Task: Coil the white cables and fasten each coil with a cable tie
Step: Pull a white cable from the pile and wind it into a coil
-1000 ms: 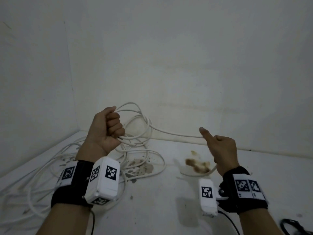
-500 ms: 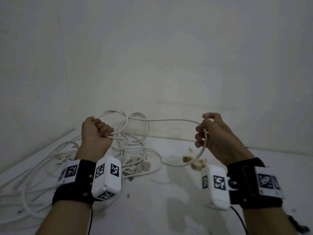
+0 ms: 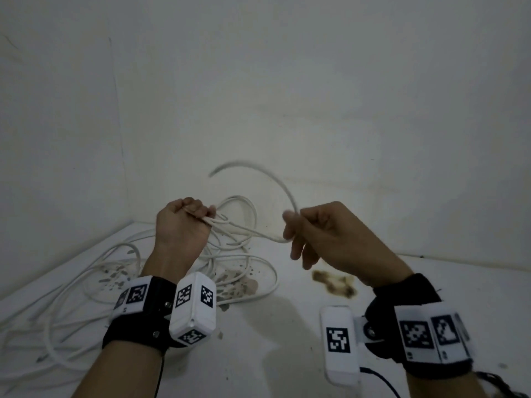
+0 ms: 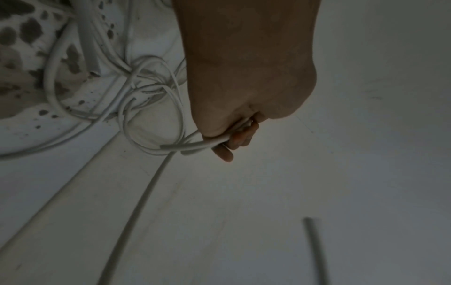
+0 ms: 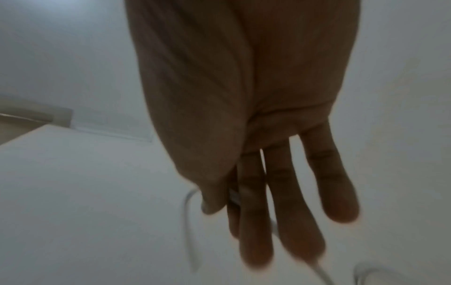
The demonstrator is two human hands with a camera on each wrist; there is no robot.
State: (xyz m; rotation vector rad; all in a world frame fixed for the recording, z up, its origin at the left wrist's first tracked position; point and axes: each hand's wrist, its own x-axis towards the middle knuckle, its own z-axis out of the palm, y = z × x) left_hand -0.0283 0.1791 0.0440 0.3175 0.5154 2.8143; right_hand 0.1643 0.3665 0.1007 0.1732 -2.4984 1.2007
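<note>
My left hand [image 3: 184,225] is a fist held above the floor, gripping several loops of white cable [image 3: 244,208]; the left wrist view shows the loops [image 4: 190,147] leaving its curled fingers. My right hand [image 3: 313,234] is close to the right of it and pinches the same cable between thumb and forefinger, with the other fingers stretched out. From that pinch the cable's free tail [image 3: 267,172] arcs up and to the left, blurred. In the right wrist view the hand [image 5: 244,115] is blurred, with cable [image 5: 189,221] beside the thumb.
More white cable [image 3: 71,285] lies tangled on the white floor at left and under the left hand. A brown stain [image 3: 336,284] marks the floor below my right hand. White walls meet in a corner behind. Something dark and thin [image 3: 500,383] lies at the bottom right edge.
My right hand has come in toward the left, drawing the cable along. The free tail has swung up into an arc. The left fist has kept its grip on the loops.
</note>
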